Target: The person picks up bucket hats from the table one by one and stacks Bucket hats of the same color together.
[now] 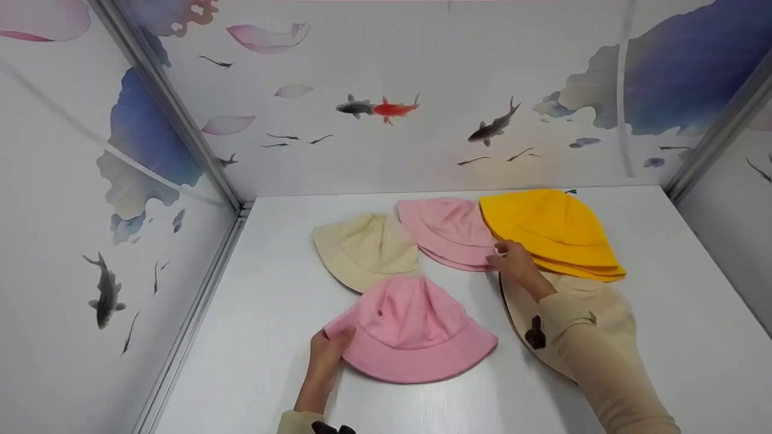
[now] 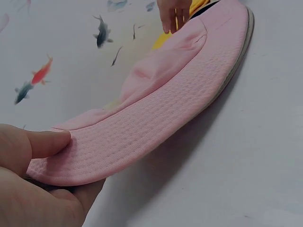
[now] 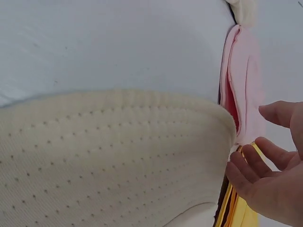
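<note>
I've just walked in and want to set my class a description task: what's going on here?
A person is handling bucket hats at a white table. The left hand pinches the brim of the near pink hat. The right hand is beside the far pink and yellow hats, thumb and fingers apart. One beige hat lies at the left, another under the right forearm in the head view.
</note>
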A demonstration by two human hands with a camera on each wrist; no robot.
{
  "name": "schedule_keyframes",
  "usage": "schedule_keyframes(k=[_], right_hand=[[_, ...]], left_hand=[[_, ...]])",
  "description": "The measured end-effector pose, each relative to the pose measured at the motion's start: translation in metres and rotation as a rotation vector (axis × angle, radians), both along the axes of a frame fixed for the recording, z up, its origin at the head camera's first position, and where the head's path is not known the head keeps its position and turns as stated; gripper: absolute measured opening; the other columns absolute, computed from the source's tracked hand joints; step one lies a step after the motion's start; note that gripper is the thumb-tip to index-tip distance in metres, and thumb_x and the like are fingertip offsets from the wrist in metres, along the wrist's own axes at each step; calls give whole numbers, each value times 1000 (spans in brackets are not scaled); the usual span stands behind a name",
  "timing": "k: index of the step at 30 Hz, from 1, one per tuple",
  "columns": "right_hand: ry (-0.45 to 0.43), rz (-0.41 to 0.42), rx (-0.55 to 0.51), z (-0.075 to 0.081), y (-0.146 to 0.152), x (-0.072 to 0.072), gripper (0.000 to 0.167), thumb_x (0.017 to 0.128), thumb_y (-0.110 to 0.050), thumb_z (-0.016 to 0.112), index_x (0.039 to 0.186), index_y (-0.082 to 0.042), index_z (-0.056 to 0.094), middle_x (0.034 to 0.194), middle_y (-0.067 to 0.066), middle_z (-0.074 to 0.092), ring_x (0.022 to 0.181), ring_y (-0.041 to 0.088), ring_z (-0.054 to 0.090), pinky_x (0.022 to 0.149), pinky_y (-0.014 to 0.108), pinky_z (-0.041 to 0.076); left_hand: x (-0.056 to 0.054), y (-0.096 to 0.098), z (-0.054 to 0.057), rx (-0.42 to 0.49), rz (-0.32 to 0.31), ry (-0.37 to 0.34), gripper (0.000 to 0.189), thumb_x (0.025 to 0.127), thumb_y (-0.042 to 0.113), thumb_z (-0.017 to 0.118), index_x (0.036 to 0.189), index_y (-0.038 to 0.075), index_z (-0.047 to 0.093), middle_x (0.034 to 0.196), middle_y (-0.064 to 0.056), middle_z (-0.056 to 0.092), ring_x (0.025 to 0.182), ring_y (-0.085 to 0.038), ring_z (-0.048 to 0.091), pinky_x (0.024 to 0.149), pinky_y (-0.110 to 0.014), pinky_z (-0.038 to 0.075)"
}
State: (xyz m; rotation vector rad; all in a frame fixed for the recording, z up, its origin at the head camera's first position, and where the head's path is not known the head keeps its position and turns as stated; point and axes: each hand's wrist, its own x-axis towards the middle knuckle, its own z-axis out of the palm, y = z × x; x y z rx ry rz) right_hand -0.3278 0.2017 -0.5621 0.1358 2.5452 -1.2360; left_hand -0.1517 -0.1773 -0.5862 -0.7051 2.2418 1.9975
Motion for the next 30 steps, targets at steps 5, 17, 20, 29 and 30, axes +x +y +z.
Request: schedule_keyframes(k=[5, 17, 20, 29, 30], right_hand=[[-23, 2, 13, -3, 1, -2, 57, 103, -26, 56, 146, 7, 37, 142, 28, 46, 120, 37, 49, 113, 51, 42], [0, -10, 169, -15, -4, -5, 47, 99, -32, 63, 130, 4, 55, 111, 19, 65, 98, 31, 56, 101, 48, 43], [2, -25, 182, -16, -5, -6, 43, 98, -31, 65, 124, 3, 58, 106, 18, 69, 99, 34, 56, 107, 60, 30], [44, -152, 28, -11, -16, -5, 40, 98, -20, 61, 130, 0, 48, 116, 18, 57, 105, 30, 51, 102, 42, 48], [47, -160, 2, -11, -18, -4, 40, 98, -18, 60, 131, 0, 46, 118, 18, 54, 105, 30, 51, 100, 40, 51]], left_hand=[[-3, 2, 1, 41, -7, -19, 60, 100, 22, 59, 145, -13, 38, 147, -31, 46, 135, -40, 48, 116, -53, 38], [1, 2, -2, 114, -23, -2, 63, 102, 27, 56, 149, -8, 33, 150, -28, 43, 136, -37, 47, 116, -51, 38], [1, 1, -1, 116, -9, -6, 65, 101, 29, 58, 149, -8, 34, 149, -27, 45, 131, -32, 51, 115, -50, 41], [2, -5, -4, 53, 37, -34, 75, 96, 42, 64, 146, -9, 39, 142, -27, 52, 110, -22, 57, 98, -38, 55], [2, -6, -4, 46, 41, -37, 75, 96, 42, 64, 146, -9, 40, 141, -26, 53, 108, -21, 57, 94, -35, 56]])
